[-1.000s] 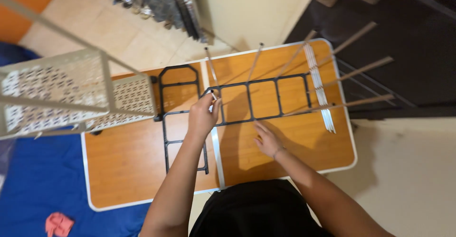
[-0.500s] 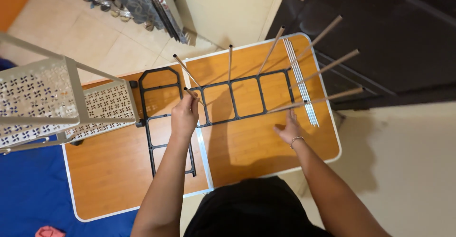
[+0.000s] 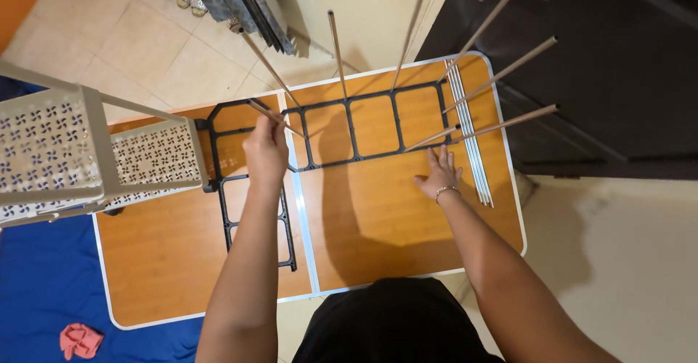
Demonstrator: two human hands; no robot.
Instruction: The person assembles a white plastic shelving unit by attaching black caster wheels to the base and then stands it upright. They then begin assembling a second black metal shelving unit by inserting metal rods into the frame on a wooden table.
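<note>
A black plastic frame with square openings lies on an orange folding table. Several thin metal rods stand up from its corners. My left hand grips one upright rod near the frame's left end. My right hand rests flat, fingers spread, on the table just below the frame's right end. A second black frame lies beside it under my left arm.
A bundle of white rods lies along the table's right edge. A white perforated shelf rack overhangs the table's left end. A dark door stands to the right. A blue mat with a pink cloth covers the floor at left.
My right hand slid right along the table toward the frame's right end. My left hand kept hold of the rod; the view shifted so the rods appear taller.
</note>
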